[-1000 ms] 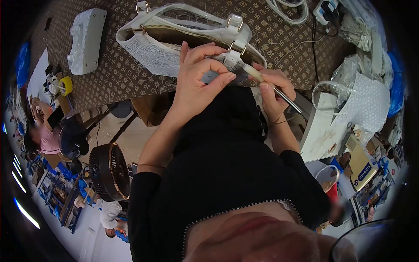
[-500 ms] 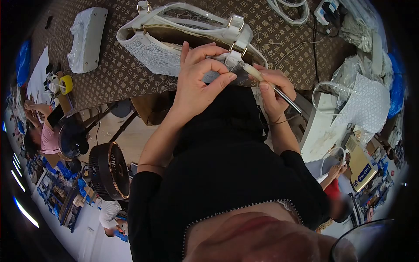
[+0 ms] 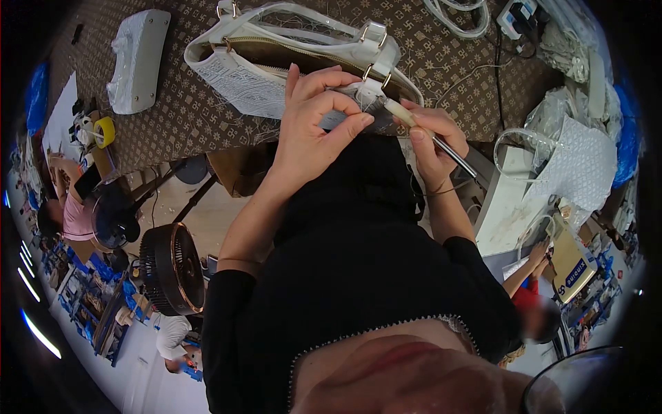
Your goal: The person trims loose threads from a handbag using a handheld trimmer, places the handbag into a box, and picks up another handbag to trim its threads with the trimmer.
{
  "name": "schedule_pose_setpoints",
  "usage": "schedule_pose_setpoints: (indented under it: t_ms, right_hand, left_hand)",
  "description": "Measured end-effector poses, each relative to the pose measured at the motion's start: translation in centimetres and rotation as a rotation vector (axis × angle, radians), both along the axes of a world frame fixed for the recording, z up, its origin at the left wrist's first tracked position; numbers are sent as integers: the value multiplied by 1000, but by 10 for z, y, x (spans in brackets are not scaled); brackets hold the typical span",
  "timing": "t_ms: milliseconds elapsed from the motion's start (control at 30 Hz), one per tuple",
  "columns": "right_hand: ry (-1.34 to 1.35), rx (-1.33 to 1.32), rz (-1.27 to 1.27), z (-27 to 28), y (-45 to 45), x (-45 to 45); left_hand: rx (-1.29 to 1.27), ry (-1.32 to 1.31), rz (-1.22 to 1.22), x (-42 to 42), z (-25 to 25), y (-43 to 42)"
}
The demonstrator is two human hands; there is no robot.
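Note:
A white handbag [image 3: 238, 90] with an embossed pattern, gold rings and a brass-toned zip lies on its side on the patterned cloth, its top gaping. My left hand [image 3: 314, 127] rests against its near face, thumb and forefinger pinched at the edge below a strap tab [image 3: 370, 87]. Whether a thread sits in that pinch is too small to tell. In my right hand [image 3: 436, 141] is a slim pen-like tool [image 3: 452, 153] with a cream sleeve and a dark metallic body. The tool's tip points at the bag beside the tab, and contact there cannot be made out.
A second white bag [image 3: 138, 62] lies at the left, near yellow tape [image 3: 105, 132]. A power adapter [image 3: 516, 19], a cable and clear tubing [image 3: 476, 31] are at the back right. Plastic-wrapped pieces [image 3: 579, 159] crowd the right side. A fan [image 3: 172, 269] stands lower left. Co-workers sit both sides.
My hands and the bag stay almost in place; the tool tip has shifted very slightly. The co-worker on the right has moved their hands outward, and the one at left has shifted their arms.

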State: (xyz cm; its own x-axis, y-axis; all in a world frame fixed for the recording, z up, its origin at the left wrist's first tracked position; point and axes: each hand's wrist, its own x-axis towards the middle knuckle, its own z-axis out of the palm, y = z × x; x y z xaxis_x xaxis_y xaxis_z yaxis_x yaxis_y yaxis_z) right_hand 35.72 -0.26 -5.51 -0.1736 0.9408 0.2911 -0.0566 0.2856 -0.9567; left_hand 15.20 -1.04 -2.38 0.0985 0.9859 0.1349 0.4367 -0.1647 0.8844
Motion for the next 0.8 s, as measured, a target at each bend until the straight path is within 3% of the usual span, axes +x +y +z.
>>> schedule_pose_setpoints:
  t_ms: [533,600,800]
  right_hand:
    - [68,16,30,3,-2,0]
    - [-91,83,39,9,-7,-3]
    - [-153,154,-53,13,-12,-24]
  left_hand:
    - [4,1,-3,-4,1,2]
    - [-9,1,3,-6,1,1]
    - [-21,4,7,-8,3,2]
